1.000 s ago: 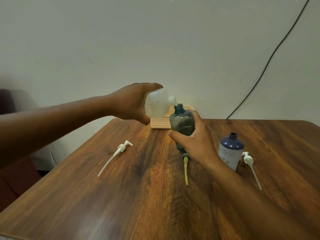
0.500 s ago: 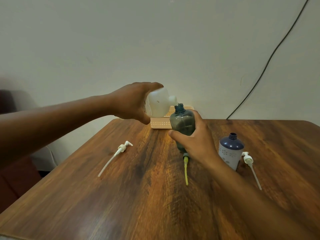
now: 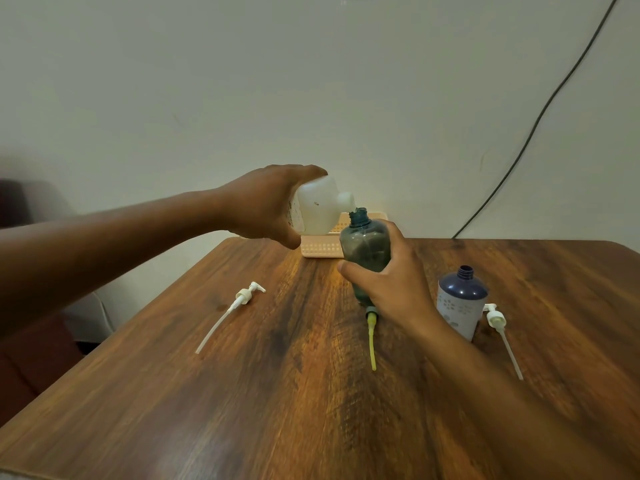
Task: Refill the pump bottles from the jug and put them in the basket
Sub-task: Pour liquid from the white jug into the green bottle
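- Wood-grain brown surface fills the near view, with both forearms reaching out over it.
- A yellow-green pump tube lies on the surface just in front of the right hand, its head partly hidden under that hand.
- A white pump with a long dip tube lies at the right, just beside the dark blue bottle, which stands upright with a white patterned lower body and an uncapped neck.
- Another white pump lies at the left, well apart from the bottles.
- The right hand is wrapped round the translucent teal bottle, thumb across its front, holding it near the middle of the surface, its neck open.
- The left hand grips the white jug from above, tipped on its side so its spout sits at the teal bottle's mouth; whether liquid is flowing cannot be told.
- A pale peach basket stands at the far edge of the surface, behind jug and bottle.
- Beyond is a plain wall with a dark cable running down it.
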